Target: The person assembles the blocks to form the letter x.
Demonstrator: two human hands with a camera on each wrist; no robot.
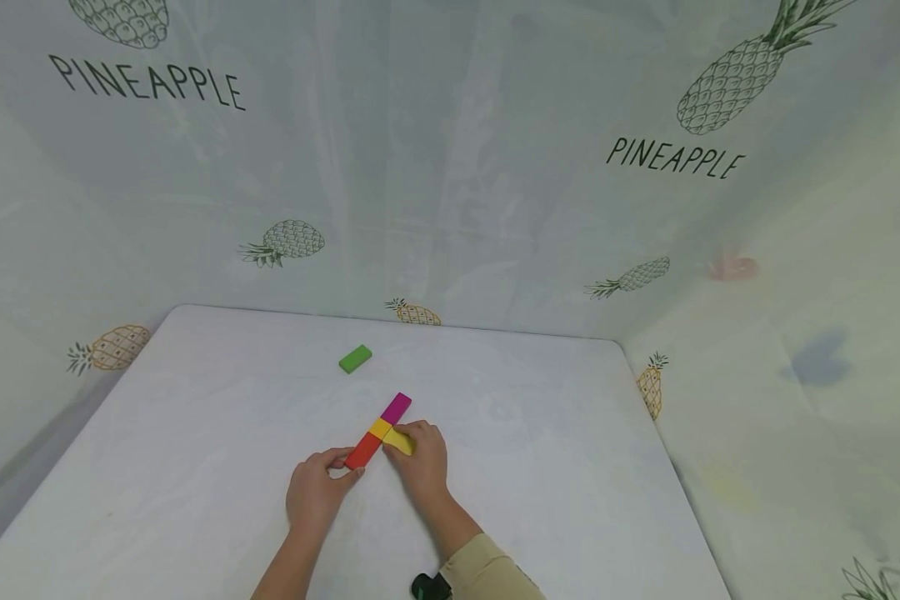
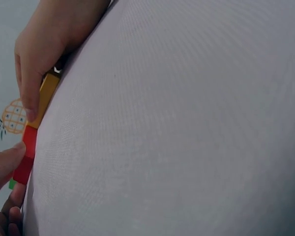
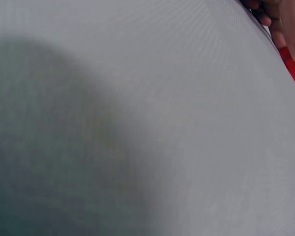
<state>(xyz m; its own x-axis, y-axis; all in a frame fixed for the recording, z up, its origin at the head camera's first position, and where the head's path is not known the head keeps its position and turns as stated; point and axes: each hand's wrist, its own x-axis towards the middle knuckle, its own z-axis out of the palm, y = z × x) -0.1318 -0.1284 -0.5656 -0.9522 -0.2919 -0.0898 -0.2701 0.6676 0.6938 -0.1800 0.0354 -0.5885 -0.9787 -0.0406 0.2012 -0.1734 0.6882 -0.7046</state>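
A red block [image 1: 363,451], an orange-yellow block [image 1: 380,428] and a magenta block [image 1: 396,408] lie end to end in a slanting row on the white table. My left hand [image 1: 317,492] pinches the near end of the red block between thumb and fingers. From the right, my right hand [image 1: 423,460] pinches a yellow block [image 1: 401,442], whose end meets the row beside the orange-yellow one. In the left wrist view, the red block [image 2: 25,156] and the yellow block [image 2: 47,93] sit close together. The right wrist view catches only part of the red block [image 3: 293,69] under left-hand fingers.
Farther back on the white table [image 1: 540,450] lies a green block [image 1: 356,359]. A pale curtain [image 1: 450,167] printed with pineapples hangs behind and beside the table. Something black [image 1: 430,587] shows at the right sleeve [image 1: 487,571].
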